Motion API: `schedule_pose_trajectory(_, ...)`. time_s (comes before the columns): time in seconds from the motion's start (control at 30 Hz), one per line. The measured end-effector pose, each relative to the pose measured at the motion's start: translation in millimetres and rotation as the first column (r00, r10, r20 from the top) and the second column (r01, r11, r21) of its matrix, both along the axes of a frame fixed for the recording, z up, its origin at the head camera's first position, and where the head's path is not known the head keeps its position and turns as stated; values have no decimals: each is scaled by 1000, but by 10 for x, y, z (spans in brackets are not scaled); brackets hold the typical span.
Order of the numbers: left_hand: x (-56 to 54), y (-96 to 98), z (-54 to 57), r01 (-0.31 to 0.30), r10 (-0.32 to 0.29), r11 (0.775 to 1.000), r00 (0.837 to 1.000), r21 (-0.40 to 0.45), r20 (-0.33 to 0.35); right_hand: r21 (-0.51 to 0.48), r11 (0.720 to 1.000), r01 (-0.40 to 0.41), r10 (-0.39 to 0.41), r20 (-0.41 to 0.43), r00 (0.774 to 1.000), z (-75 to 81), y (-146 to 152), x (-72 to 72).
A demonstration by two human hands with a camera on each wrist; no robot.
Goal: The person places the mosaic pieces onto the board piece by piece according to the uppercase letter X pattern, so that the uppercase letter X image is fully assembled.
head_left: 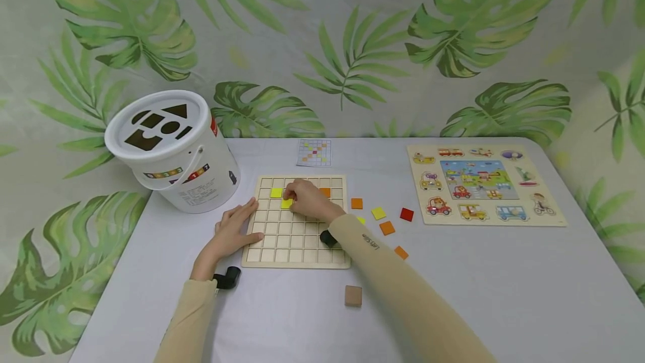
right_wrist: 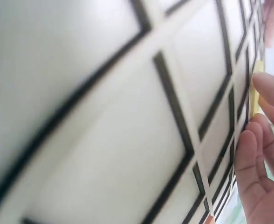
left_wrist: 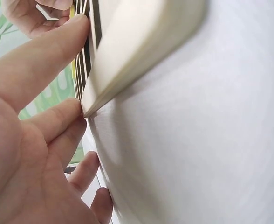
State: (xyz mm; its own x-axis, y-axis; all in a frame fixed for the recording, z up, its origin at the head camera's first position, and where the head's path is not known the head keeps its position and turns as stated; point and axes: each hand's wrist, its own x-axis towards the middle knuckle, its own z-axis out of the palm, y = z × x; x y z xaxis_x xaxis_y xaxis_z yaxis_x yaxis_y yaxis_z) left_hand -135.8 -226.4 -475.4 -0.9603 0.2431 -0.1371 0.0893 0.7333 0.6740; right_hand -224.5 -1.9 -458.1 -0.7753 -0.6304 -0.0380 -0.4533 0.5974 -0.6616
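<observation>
A square wooden grid board (head_left: 297, 255) lies on the table. My left hand (head_left: 230, 231) rests at its left edge, fingers spread; in the left wrist view the thumb touches the board's top and other fingers touch its side. My right hand (head_left: 309, 201) is over the upper part of the grid and pinches a yellow tile (head_left: 286, 204) between thumb and fingers. The wrist view shows this yellow tile (right_wrist: 255, 95) at the grid surface; whether it sits fully in a cell I cannot tell. Another yellow tile (head_left: 276, 192) and an orange tile (head_left: 325, 192) sit in cells.
Loose orange, yellow and red tiles, among them a red one (head_left: 406, 214), lie right of the board. A brown block (head_left: 353, 296) is nearer. Behind the board lies a pattern card (head_left: 314, 153). A white bucket (head_left: 201, 189) stands left, a picture puzzle (head_left: 484, 220) lies right.
</observation>
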Motion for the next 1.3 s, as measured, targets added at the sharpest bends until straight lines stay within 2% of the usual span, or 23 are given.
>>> schedule_pose_trajectory(0.17,-8,12,-15,-5,5,1000,1000,-2,1,-95,992,77,-71,66,995,56,175,2)
schedule_pose_trajectory(0.33,2,24,8,1,-1,1000,1000,3,-6,-185,971,151,-131,115,985,102,591,-8)
schedule_pose_trajectory(0.53,2,10,7,6,-6,1000,1000,-3,-10,-190,942,278,-247,169,954,116,1172,22)
schedule_pose_trajectory(0.67,1,1,4,3,-3,1000,1000,-14,-11,-166,935,314,-286,175,942,74,1456,39)
schedule_pose_trajectory(0.8,-3,-1,-2,2,-2,1000,1000,-13,-8,-137,941,310,-280,203,938,34,1603,70)
schedule_pose_trajectory(0.93,-9,4,-5,-1,1,1000,1000,-13,-7,-119,957,265,-236,215,948,-16,1639,79)
schedule_pose_trajectory(1.07,-14,7,-17,-6,6,1000,1000,-15,-5,-107,969,222,-200,186,962,-57,1632,83)
schedule_pose_trajectory(1.3,-8,6,-22,-3,3,1000,1000,-24,-8,-73,979,190,-181,111,977,-73,1570,92)
